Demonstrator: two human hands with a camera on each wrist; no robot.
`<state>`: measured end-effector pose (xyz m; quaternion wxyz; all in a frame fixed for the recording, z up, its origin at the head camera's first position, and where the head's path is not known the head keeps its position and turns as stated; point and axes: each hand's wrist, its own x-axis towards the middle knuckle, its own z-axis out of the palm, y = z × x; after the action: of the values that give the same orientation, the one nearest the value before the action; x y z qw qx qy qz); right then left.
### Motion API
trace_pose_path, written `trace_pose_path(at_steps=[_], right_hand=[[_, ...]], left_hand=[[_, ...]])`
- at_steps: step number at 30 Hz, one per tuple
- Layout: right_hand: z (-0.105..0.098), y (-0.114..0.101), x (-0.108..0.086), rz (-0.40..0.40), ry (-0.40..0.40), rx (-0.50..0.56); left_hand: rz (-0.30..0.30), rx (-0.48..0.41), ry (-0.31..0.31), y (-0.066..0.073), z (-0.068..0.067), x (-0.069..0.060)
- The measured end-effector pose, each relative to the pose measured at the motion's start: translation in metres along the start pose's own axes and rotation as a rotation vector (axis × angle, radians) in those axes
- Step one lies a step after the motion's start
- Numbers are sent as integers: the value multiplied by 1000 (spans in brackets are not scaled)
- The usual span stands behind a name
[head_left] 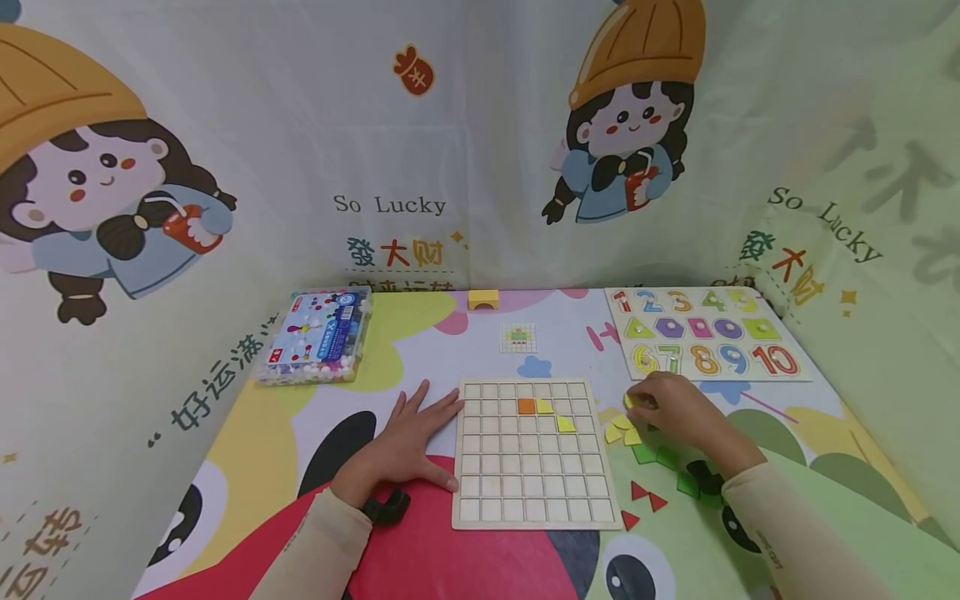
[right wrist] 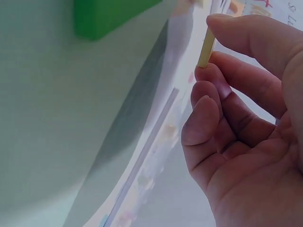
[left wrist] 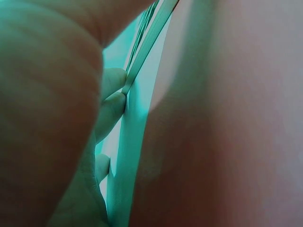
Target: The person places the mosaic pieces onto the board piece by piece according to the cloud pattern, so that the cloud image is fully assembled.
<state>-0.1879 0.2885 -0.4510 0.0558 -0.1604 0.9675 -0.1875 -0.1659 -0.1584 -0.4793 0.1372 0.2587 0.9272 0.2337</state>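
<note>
A wooden grid board [head_left: 534, 530] lies flat on the table with one orange square [head_left: 527, 406] and two yellow quarter-round tiles [head_left: 544, 407] in its upper cells. My left hand [head_left: 405, 442] rests at the board's left side, fingers spread, fingertips and thumb touching its edge; the left wrist view shows fingertips [left wrist: 113, 106] against that edge. To the right of the board, my right hand [head_left: 675, 408] pinches a thin yellow tile [right wrist: 206, 49] between thumb and fingers. Below it lie loose yellow tiles [head_left: 613, 433], green tiles [head_left: 666, 457] and red triangles [head_left: 639, 490].
A small pattern card [head_left: 518, 337] lies behind the board, with a yellow arch block [head_left: 483, 300] farther back. At back left sits a clear box of beads [head_left: 315, 337]. A number and shape puzzle board [head_left: 708, 333] lies at back right, just beyond my right hand.
</note>
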Motion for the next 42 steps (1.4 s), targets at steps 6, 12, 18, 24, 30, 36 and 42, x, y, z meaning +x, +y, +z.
trace_pose_path(at_steps=[6, 12, 18, 24, 30, 36, 42], right_hand=[[-2, -7, -3, -59, 23, 10], [0, -18, -6, -118, 38, 7], [3, -29, -9, -116, 18, -23], [5, -38, -9, -125, 27, -3], [5, -39, -8, -133, 43, 152], [2, -38, -8, -107, 25, 249], [-1, -39, -9, -54, 5, 284]], left_hand=[[0, 3, 2, -1, 0, -1], [2, -3, 2, -1, -1, -1], [1, 6, 0, -1, 0, -1], [-4, 9, -7, -1, 0, -2], [-1, 2, -4, 0, -1, -2], [0, 5, -2, 1, -1, -2], [6, -5, 4, 1, -1, -3]])
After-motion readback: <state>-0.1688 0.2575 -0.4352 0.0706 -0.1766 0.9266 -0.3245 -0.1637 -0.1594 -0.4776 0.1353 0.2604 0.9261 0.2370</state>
